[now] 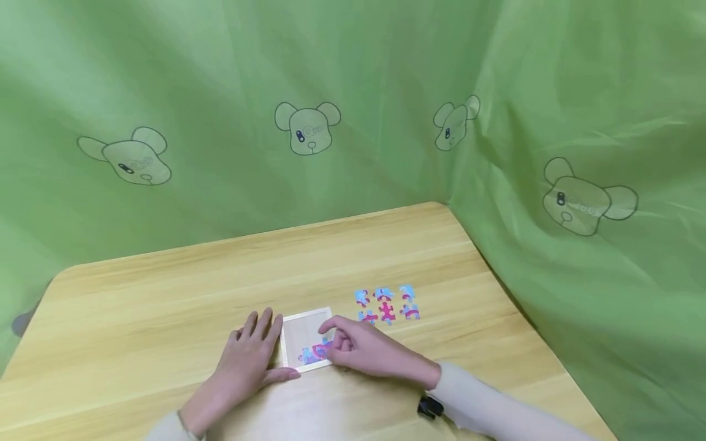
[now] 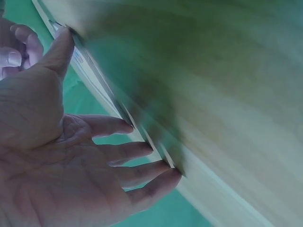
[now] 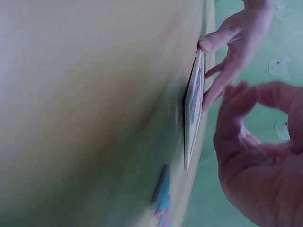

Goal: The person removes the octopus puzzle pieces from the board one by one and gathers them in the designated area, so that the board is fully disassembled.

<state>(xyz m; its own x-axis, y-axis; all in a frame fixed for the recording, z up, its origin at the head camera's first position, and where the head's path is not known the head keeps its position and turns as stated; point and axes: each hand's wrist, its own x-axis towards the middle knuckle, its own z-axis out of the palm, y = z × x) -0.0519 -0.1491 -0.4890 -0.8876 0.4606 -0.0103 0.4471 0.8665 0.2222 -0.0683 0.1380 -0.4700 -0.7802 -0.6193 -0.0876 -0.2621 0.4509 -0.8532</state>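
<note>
A shallow, light-framed puzzle tray lies on the table, with several pink and blue jigsaw pieces along its near side. My left hand rests at the tray's left side, fingers extended along the edge and thumb at the near left corner. In the left wrist view, the fingertips touch the edge. Over the tray's near right part is my right hand, its fingers bent, beside the pieces there. The right wrist view shows its thumb and fingers curled towards each other; whether they pinch a piece is hidden.
Several loose jigsaw pieces lie in two rows right of the tray, beyond the right forearm. The wooden table has a green curtain with bear-head prints behind it and along its right side. A black object is at the right sleeve.
</note>
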